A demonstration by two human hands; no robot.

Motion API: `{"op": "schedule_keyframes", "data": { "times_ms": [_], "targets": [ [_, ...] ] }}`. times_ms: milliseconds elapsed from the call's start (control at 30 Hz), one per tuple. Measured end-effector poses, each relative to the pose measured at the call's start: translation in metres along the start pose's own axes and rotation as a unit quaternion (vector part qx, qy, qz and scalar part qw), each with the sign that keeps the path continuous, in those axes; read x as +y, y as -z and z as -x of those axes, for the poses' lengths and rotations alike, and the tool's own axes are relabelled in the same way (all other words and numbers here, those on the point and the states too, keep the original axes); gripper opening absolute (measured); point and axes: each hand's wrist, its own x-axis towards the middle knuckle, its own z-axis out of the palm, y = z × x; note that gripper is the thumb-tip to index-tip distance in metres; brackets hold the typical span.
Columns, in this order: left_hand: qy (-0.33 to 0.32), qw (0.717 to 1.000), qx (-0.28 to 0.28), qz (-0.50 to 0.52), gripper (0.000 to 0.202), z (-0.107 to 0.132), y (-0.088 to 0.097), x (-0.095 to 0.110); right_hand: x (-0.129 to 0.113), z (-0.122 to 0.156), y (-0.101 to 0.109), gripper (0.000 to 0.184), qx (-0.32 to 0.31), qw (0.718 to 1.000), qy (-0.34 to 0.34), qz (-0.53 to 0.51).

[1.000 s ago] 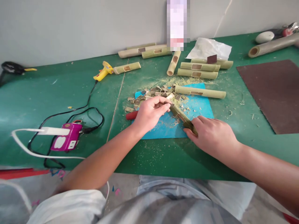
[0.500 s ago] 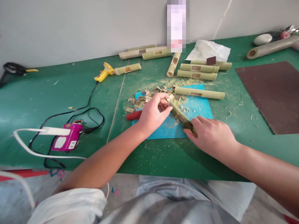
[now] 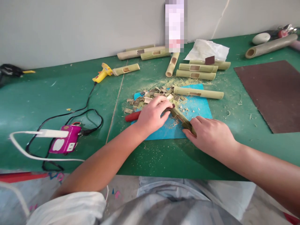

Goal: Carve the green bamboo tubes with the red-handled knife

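Note:
My left hand is closed round a tool with a red handle and presses it against the far end of a green bamboo piece. My right hand grips the near end of that bamboo piece and holds it down. Both rest on a blue cutting mat on the green table. A heap of cut bamboo chips lies on the mat just beyond my left hand.
Several cut bamboo tubes lie behind the mat, one long tube on its far edge. A yellow glue gun, its black cord and a magenta power strip sit left. A brown sheet lies right, white paper at the back.
My left hand lifted slightly, then came back down along the bamboo piece with the tool. My right hand stayed in place on the near end. The view shifted a little.

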Motion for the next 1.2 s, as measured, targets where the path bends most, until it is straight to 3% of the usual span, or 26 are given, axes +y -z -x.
{"op": "schedule_keyframes", "data": {
  "times_ms": [167,300,467,633,933,1100,1200],
  "targets": [
    [-0.068,0.987,0.029,-0.139,0.014,-0.005,0.001,0.001,0.000,0.000,0.000,0.029,-0.004,1.000,-0.003,-0.005],
    [-0.037,0.981,0.051,-0.185,0.018,-0.005,0.002,0.000,0.000,0.001,0.000,0.029,-0.012,1.000,-0.006,-0.007],
    [0.016,0.996,0.054,-0.069,0.009,-0.001,0.003,0.002,0.000,0.001,-0.001,0.030,-0.029,0.999,-0.016,-0.013],
    [0.003,0.998,0.060,0.031,0.009,0.002,0.002,0.004,0.001,-0.001,0.001,0.032,-0.065,0.997,-0.031,-0.028],
    [0.004,1.000,0.029,-0.001,0.016,0.008,-0.005,0.002,-0.002,-0.001,0.000,0.035,-0.072,0.996,-0.046,-0.033],
    [-0.055,0.998,-0.012,0.034,0.024,0.010,-0.011,0.007,-0.003,0.000,0.000,0.032,-0.069,0.996,-0.046,-0.037],
    [-0.057,0.998,0.020,0.000,0.023,0.010,-0.012,0.001,-0.002,0.000,0.000,0.033,-0.072,0.995,-0.051,-0.035]
  ]
}}
